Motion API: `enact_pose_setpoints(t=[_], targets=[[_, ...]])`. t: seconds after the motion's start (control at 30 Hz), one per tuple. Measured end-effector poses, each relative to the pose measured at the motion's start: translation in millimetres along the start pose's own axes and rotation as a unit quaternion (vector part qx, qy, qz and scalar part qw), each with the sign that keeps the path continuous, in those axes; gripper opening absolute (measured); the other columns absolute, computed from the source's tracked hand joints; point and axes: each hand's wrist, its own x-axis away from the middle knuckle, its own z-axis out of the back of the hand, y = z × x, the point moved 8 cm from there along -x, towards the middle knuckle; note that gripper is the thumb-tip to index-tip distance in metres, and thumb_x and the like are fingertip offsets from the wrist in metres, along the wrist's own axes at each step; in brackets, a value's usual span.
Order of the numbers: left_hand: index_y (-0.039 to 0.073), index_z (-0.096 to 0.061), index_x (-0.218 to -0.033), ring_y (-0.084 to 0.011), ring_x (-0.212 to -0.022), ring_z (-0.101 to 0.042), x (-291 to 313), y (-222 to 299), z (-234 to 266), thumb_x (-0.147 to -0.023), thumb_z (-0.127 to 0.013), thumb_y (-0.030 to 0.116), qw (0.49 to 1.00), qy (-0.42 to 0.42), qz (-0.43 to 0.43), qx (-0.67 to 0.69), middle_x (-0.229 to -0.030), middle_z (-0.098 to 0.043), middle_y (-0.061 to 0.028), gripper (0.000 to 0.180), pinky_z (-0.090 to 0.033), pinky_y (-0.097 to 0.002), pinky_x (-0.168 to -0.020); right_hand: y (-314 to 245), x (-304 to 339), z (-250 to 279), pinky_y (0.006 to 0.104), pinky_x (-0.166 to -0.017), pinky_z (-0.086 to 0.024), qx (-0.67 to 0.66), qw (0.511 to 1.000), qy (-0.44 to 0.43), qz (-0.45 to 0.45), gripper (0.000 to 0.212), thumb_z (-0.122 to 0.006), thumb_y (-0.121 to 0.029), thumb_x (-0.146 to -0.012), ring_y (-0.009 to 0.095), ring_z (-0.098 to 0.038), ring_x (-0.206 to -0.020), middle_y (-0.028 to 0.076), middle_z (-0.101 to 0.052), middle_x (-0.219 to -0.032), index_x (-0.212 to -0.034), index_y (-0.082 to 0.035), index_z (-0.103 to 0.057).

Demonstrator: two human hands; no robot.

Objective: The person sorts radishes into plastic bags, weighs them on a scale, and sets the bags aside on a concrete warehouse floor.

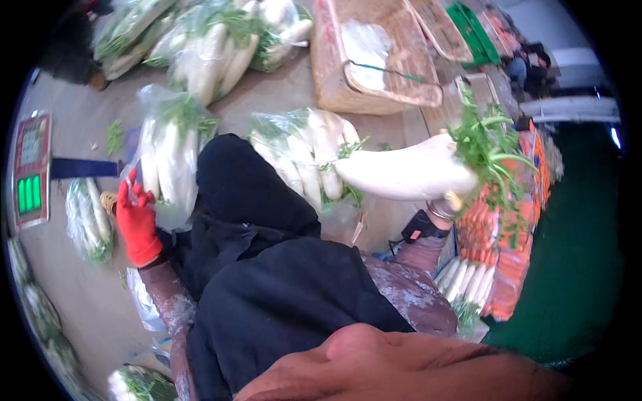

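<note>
A large white daikon radish [404,175] with leafy green tops [491,144] is raised on the right, lying nearly level with its tip toward the left. My right hand [454,200] grips it by the leaf end; most of the fingers are hidden behind the radish. On the left, my left hand [138,224], in a red glove, pinches the edge of a clear plastic bag [177,160] containing several daikon radishes. Beside that bag, a scale with a lit green display [30,170] joins a blue post. Another bag of radishes [304,157] lies ahead, between my hands.
A worn, pale crate [374,100] with plastic film inside stands ahead. Several bagged radishes [214,57] lie at the far left, with a smaller bag [89,220] near the scale. Bagged carrots [478,234] are stacked at right beside a green floor [568,254]. A person [528,70] is far right.
</note>
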Motion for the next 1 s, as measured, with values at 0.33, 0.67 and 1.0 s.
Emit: enact_pose_setpoints(t=[0.33,0.67,1.0], targets=[[0.003,-0.038,-0.134,-0.0131,-0.059,-0.056,5.4,22.1,4.0,-0.094,-0.043,0.035,0.977,-0.163,-0.013,0.136,-0.081,-0.065,-0.0052,0.051,-0.048,-0.0309,-0.07,-73.1,-36.4,-291.4,0.0291,-0.085,-0.041,-0.461,0.843,-0.263,0.092,0.032,-0.061,-0.021,-0.054,0.013,-0.054,-0.081,0.004,-0.058,-0.085,-0.085,-0.012,-0.055],[0.009,-0.027,-0.14,-0.0115,-0.048,-0.043,1.6,42.8,21.9,-0.095,-0.034,0.045,0.95,-0.22,-0.061,0.213,-0.086,-0.061,-0.01,0.058,-0.047,-0.0268,-0.054,-14.6,29.7,-503.5,0.0263,-0.061,-0.042,-0.765,0.466,-0.371,-0.244,0.022,-0.063,-0.014,-0.071,0.014,-0.053,-0.071,0.006,-0.056,-0.08,-0.087,-0.003,-0.052],[0.015,-0.025,-0.142,-0.01,-0.044,-0.037,9.7,65.8,36.8,-0.093,-0.037,0.051,0.937,-0.207,0.004,0.283,-0.08,-0.057,-0.0115,0.062,-0.037,-0.0239,-0.045,213.6,83.8,-530.9,0.0402,-0.095,-0.041,-0.294,0.822,-0.421,-0.247,0.071,-0.063,-0.034,-0.064,0.028,-0.053,-0.108,0.016,-0.052,-0.119,-0.124,-0.001,-0.045]])
